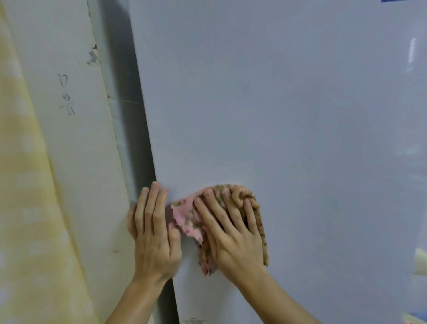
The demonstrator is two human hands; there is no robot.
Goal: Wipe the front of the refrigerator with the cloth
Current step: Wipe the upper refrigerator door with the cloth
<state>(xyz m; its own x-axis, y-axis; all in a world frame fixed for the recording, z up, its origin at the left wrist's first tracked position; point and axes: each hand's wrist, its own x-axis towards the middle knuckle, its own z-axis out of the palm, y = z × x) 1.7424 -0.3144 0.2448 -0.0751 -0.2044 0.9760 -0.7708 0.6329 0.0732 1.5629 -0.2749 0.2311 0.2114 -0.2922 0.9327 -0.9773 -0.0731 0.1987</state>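
The refrigerator's pale grey-blue front (288, 115) fills most of the view. A crumpled pink cloth with a green and tan flower print (187, 217) lies flat against the door, low and near its left edge. My right hand (233, 233) presses on the cloth with fingers spread, covering its middle. My left hand (154, 233) rests flat on the door's left edge right beside the cloth, fingers together and pointing up, thumb wrapped round the side, holding nothing.
A white wall (76, 138) with pencil scribbles and chipped plaster stands left of the fridge, across a narrow shadowed gap (129, 115). A pale yellow curtain (25, 185) hangs at the far left. A blue sticker edge (403, 1) shows at the top right.
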